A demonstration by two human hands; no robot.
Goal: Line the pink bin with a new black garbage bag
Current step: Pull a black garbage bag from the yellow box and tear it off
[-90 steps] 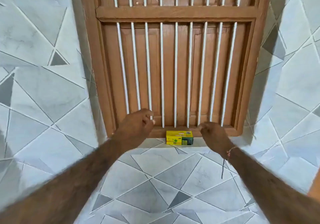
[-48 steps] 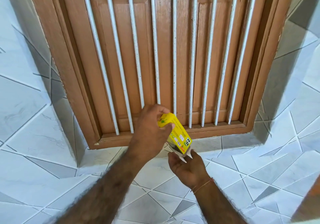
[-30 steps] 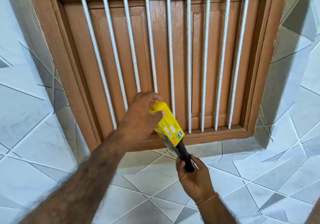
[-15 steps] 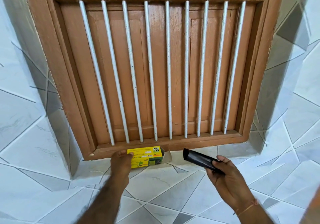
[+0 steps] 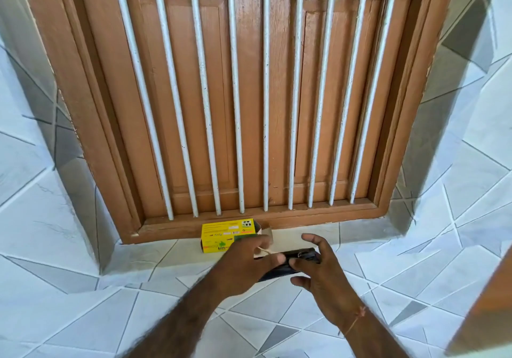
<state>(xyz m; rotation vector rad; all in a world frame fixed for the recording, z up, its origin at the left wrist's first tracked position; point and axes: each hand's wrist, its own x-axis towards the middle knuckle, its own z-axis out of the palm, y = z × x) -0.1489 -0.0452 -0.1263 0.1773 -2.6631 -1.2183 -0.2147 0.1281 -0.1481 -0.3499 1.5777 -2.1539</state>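
Observation:
A black roll of garbage bags [image 5: 302,255] is held in front of me, just above the tiled ledge. My right hand [image 5: 318,271] grips it from the right, fingers wrapped over it. My left hand [image 5: 243,260] pinches the roll's left end, where a thin pale band shows. Behind my left hand the yellow bag box [image 5: 225,233] lies on the ledge with its right flap open. The pink bin is not in view.
A brown wooden window [image 5: 249,94] with white vertical bars fills the wall ahead, closed. Grey-and-white tiles [image 5: 83,288] cover the ledge and surrounding walls. A brown wooden edge [image 5: 487,307] cuts in at the lower right.
My left hand has left the yellow box on the ledge and joined my right hand on the black roll. The roll came down toward the middle.

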